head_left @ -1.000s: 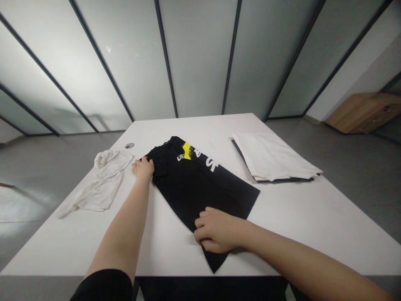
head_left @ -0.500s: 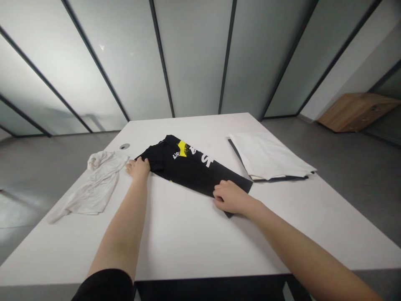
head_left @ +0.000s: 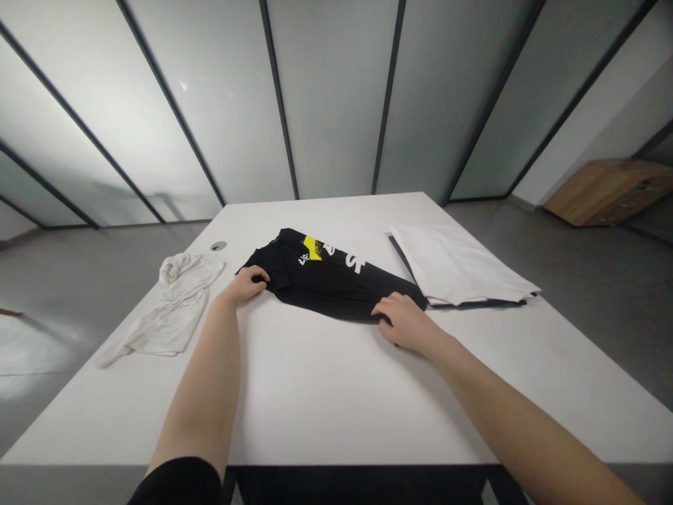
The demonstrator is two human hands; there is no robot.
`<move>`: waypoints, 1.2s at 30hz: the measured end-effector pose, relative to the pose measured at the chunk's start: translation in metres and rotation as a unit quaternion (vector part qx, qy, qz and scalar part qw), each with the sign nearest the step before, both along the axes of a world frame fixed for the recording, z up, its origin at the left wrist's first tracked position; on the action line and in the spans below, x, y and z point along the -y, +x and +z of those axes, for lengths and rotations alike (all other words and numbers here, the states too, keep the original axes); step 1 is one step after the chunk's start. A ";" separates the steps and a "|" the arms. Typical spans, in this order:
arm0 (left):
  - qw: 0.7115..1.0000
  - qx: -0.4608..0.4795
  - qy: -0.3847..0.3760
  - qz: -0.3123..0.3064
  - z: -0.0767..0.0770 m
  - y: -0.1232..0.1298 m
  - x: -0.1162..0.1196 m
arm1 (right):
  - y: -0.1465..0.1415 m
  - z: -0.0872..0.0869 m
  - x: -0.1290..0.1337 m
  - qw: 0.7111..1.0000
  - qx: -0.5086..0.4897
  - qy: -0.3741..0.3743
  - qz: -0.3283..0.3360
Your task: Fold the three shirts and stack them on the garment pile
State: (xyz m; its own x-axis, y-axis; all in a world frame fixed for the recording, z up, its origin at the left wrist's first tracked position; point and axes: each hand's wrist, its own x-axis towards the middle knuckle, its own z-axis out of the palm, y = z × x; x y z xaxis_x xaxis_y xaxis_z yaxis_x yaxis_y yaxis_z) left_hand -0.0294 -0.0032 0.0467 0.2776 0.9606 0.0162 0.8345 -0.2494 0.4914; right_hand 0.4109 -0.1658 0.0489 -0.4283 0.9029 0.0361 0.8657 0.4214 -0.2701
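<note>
A black T-shirt [head_left: 326, 287] with white lettering and a yellow patch lies on the table, folded lengthwise into a long strip. At its left end, my left hand [head_left: 247, 283] is closed on the near edge by the sleeve, thumb and fingers curled together. My right hand [head_left: 404, 319] grips the near corner of the hem at the right end, its fingers bent over the cloth. The fingertips of the right hand are partly hidden.
The white table [head_left: 315, 393] carries a crumpled white garment [head_left: 173, 301] on the left and a flat folded white garment [head_left: 457, 263], with dark cloth beneath it, on the right. A round cable grommet [head_left: 218, 246] is set in the tabletop. Frosted glass panels stand behind.
The dark hem corner that stuck out below my right hand has been brought in over the strip. My left hand has turned inward along the near edge. The view has shifted slightly.
</note>
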 end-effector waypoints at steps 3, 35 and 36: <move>0.999 0.007 -0.040 -0.031 0.003 -0.010 -0.001 | -0.008 0.006 0.009 0.997 -0.034 -0.028 0.064; 0.995 -0.046 -0.073 0.040 0.010 -0.013 -0.007 | -0.046 0.027 0.050 0.957 -0.034 -0.255 0.133; 0.995 -0.044 -0.079 0.044 0.010 -0.013 -0.006 | -0.050 0.027 0.053 0.964 -0.014 -0.230 0.133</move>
